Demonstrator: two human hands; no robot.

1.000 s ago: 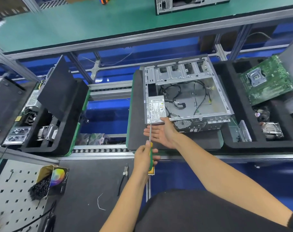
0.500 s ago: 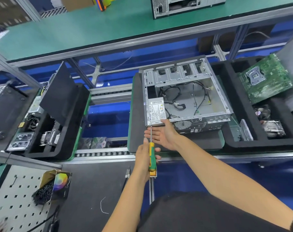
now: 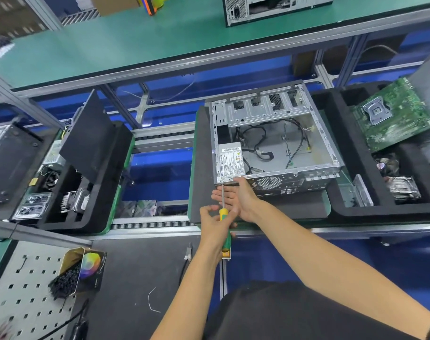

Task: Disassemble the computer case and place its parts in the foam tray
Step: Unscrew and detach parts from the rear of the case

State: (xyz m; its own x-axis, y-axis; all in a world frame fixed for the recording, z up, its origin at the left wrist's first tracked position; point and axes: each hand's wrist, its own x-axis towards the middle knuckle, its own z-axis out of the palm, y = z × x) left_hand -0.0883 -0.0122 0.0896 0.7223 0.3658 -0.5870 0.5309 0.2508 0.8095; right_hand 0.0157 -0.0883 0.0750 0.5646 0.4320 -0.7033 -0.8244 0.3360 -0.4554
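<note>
Left hand [image 3: 215, 223] grips screwdriver [image 3: 224, 218]; right hand [image 3: 236, 196] flat beneath case [image 3: 273, 143].

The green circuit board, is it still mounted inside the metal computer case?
No, the green circuit board lies tilted in the black foam tray right of the computer case, which holds only cables and a power supply.

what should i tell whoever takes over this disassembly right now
Left hand grips the screwdriver, tip at the rear corner of the computer case by the power supply. Right hand is open, palm up under that corner.
Done: motherboard and heatsink are in the foam tray on the right.
Left: free and remove the power supply and the cables, then tray them.
</note>
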